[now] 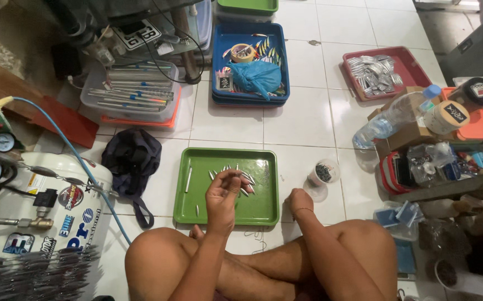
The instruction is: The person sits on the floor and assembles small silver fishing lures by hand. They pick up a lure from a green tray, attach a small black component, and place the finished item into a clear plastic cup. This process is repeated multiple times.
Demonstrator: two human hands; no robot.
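Over the green tray [264,214] on the white tiled floor [303,120], I see my left hand [223,192] raised with its fingers drawn together, pinching what looks like a small silvery metal piece, though it is too small for me to be sure of the grip. A scatter of similar slim metal pieces [245,177] lies in the far half of the tray, just past that hand, and one longer piece lies apart near the tray's left side. My right hand [300,200] is curled into a loose fist and rests on the floor just right of the tray; I cannot tell whether it holds anything. Near it stands a small white cup [324,173] with dark bits inside. I sit cross-legged, knees at the bottom of the view. Farther off, a blue tray [222,61] carries a blue plastic bag [257,76] and a roll of tape, a red tray [414,64] holds a heap of shiny metal blanks, and a clear bin [94,97] holds long metal rods. At my left sits a white air compressor [57,212] with a blue hose, and a dark bag [133,159] lies beside it.
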